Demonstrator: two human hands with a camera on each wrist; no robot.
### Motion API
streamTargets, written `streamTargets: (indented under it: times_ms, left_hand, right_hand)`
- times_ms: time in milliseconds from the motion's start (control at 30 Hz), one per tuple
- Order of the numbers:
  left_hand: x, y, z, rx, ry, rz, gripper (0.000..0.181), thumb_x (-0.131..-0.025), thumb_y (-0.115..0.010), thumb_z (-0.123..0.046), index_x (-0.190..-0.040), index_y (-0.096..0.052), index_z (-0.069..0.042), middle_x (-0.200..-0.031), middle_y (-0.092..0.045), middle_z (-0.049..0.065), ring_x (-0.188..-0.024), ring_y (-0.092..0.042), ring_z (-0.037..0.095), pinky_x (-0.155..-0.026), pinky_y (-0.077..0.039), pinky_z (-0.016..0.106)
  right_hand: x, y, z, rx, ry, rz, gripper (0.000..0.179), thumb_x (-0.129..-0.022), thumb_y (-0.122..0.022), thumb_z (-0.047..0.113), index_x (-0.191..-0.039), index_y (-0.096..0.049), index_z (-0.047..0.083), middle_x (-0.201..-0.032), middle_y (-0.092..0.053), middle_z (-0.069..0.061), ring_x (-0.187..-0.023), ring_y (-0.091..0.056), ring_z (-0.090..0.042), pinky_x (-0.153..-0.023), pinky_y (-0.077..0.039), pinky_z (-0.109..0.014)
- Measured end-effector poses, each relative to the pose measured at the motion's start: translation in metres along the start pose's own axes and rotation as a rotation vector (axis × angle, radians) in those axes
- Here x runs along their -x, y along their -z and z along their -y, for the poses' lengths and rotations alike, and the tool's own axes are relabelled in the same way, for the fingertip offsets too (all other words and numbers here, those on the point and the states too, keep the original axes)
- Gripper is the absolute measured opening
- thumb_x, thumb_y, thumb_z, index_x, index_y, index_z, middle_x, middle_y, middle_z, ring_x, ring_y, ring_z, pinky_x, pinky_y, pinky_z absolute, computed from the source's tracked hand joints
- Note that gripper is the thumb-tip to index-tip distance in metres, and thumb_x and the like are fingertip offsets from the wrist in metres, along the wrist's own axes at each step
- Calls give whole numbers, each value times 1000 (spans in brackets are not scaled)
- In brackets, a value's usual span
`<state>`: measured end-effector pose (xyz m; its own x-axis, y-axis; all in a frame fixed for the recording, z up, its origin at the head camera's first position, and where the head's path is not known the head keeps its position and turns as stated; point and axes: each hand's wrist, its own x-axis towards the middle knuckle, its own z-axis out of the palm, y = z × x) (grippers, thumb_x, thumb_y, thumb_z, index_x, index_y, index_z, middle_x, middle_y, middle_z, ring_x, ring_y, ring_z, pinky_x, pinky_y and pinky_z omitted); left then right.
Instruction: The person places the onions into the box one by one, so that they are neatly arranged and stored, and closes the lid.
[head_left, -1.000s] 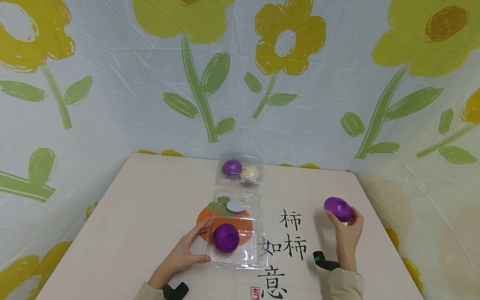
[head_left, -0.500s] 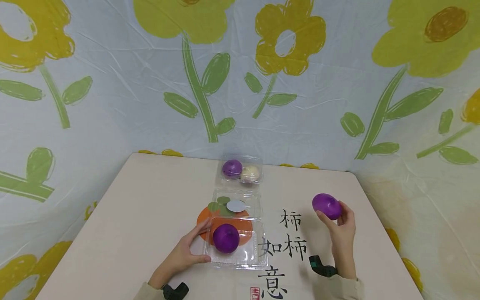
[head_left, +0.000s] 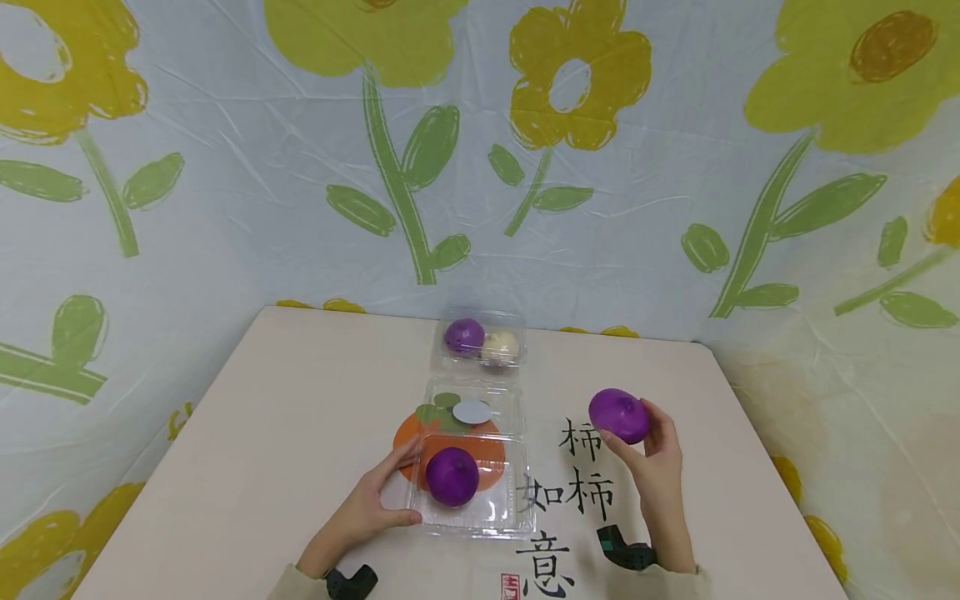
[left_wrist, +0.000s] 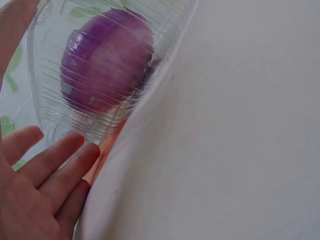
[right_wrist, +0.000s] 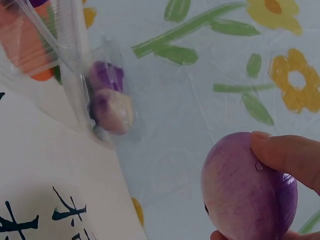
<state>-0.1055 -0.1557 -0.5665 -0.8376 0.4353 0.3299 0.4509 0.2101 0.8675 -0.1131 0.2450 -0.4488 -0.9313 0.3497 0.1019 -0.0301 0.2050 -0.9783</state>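
My right hand [head_left: 657, 474] holds a purple onion [head_left: 618, 416] raised over the right part of the table. In the right wrist view the thumb [right_wrist: 287, 152] presses on this onion [right_wrist: 245, 192], pale and streaked on one side. My left hand [head_left: 369, 502] lies at the left side of a clear plastic clamshell box [head_left: 498, 518], thumb and fingers spread along its edge. The left wrist view shows nearly straight fingertips [left_wrist: 90, 152] right at the wall of the box. Inside the box's near half sits another purple onion [head_left: 452, 477]; its lid lies folded back.
Behind stands a second clear box [head_left: 517, 325] with a purple onion [head_left: 464, 337] and a pale, roundish one [head_left: 500, 347]. The table cloth [head_left: 315, 417] bears a printed orange persimmon and black characters. A flowered curtain [head_left: 637, 233] hangs around the table's back and sides.
My right hand has moved left with the purple onion, from the right side of the table to above the printed characters. The left hand and both boxes have stayed put.
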Motion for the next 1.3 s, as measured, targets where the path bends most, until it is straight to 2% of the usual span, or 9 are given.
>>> streamTargets:
  times_ms: [133, 367, 533, 600, 700, 833, 900, 1067, 1300]
  left_hand:
    - [0, 0, -2, 4, 5, -2, 105, -71, -89, -12, -157, -27, -9, -151, -46, 11, -136, -45, 15, -112, -19, 14]
    - [-1, 0, -4, 15, 37, -3, 105, -72, -89, -14, -157, -28, -11, -152, -46, 9, -137, -45, 17, -113, -19, 16]
    - [0, 0, -4, 12, 38, -5, 105, -72, -89, -14, -157, -28, -11, -152, -46, 10, -137, -45, 17, -113, -19, 16]
    - [0, 0, -3, 9, 37, -5, 104, -72, -89, -14, -157, -28, -11, -151, -46, 10, -136, -46, 18, -112, -19, 16]
    - [0, 0, -2, 0, 33, -6, 105, -72, -89, -14, -157, -28, -10, -151, -47, 11, -136, -46, 19, -112, -19, 16]
    - [1, 0, -1, -1, 31, -7, 105, -72, -89, -14, -157, -28, -10, -151, -46, 11, -136, -47, 20, -112, -20, 16]
    - [0, 0, -1, 3, 28, -7, 105, -72, -89, -14, -157, -28, -10, -151, -46, 11, -136, -46, 19, -112, -19, 16]
    - [0, 0, -3, 12, 27, -3, 104, -73, -89, -13, -157, -27, -10, -151, -46, 11, -136, -46, 16, -112, -19, 15]
    - [0, 0, -4, 18, 43, -4, 104, -73, -88, -12, -157, -28, -12, -152, -45, 7, -137, -45, 16, -112, -20, 15]
  right_hand:
    - [6, -7, 2, 23, 14, 40, 80, -81, -79, -3, -148, -37, 5, -145, -44, -7, -135, -40, -23, -118, -27, -35]
    - [17, -18, 1, 35, 13, 140, 79, -80, -80, -1, -147, -39, 5, -147, -44, -9, -137, -40, -26, -103, -35, -13]
    - [25, -26, 0, 39, 28, 199, 79, -77, -81, 0, -145, -41, 4, -147, -44, -15, -138, -41, -33, -98, -37, -11]
    - [28, -30, 0, 36, 26, 217, 78, -77, -81, -1, -144, -41, 3, -147, -45, -16, -137, -42, -33, -99, -39, -14]
    - [33, -36, -2, 24, 25, 250, 78, -76, -81, -2, -143, -43, 3, -145, -47, -15, -135, -44, -31, -107, -38, -29]
    - [39, -42, -4, -7, 34, 299, 77, -75, -82, -3, -142, -44, 4, -144, -48, -15, -135, -43, -30, -114, -29, -51]
    - [42, -44, -4, -15, 36, 317, 77, -75, -83, -3, -141, -45, 5, -144, -49, -15, -135, -43, -30, -114, -28, -52]
    - [47, -48, -4, 9, 33, 353, 80, -72, -86, 1, -140, -47, 8, -143, -52, -13, -134, -46, -30, -111, -34, -44]
    - [54, -52, -3, 37, 68, 431, 77, -71, -89, 6, -138, -51, 9, -139, -54, -12, -129, -51, -34, -106, -38, -58]
